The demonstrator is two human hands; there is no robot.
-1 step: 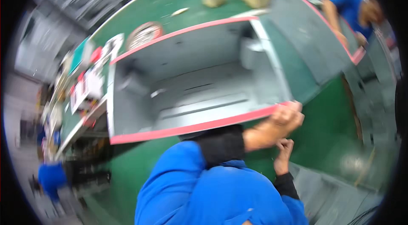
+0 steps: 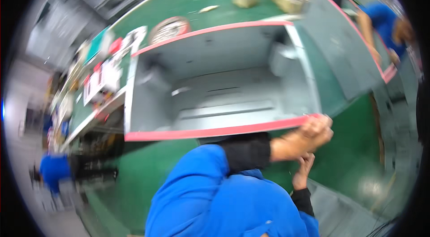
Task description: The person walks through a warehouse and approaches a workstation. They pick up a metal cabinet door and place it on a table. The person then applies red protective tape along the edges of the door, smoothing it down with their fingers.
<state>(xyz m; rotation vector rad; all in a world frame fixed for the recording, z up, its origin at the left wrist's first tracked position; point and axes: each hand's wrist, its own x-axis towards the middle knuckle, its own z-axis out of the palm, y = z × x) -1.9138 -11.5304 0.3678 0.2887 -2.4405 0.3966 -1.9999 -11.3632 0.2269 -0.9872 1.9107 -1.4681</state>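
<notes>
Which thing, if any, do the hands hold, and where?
The left hand touches the red strip at the near right corner of the grey box. Whether it or the right hand grips anything cannot be told.

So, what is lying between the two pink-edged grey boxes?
In the head view, only bare green tabletop separates the nearer box from the right-hand box.

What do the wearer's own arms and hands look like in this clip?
Both arms wear bright blue sleeves ending in wide black cuffs. The left hand and right hand are ungloved; blur hides finer details.
</notes>
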